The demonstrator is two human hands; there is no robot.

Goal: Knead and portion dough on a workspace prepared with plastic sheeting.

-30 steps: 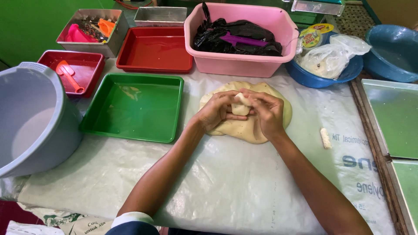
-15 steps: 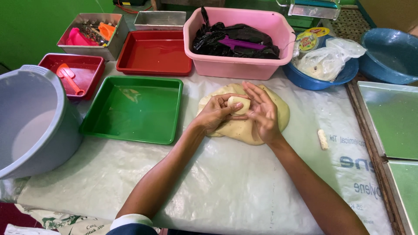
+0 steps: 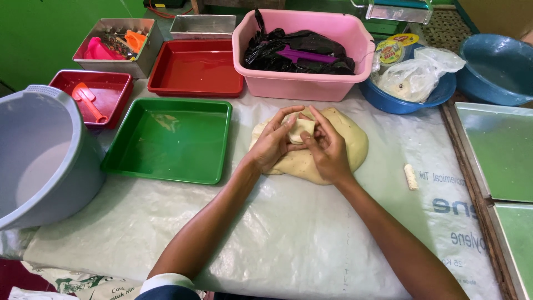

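Left hand (image 3: 273, 145) & right hand (image 3: 327, 149): fingers had closed again round small dough piece (image 3: 300, 129), atop dough mass (image 3: 350, 145) near desk's far edge.

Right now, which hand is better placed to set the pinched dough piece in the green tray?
Probably the left hand. Both hands hold the small dough piece over the dough mound, but the green tray lies on the left side, so the right hand would have to cross over.
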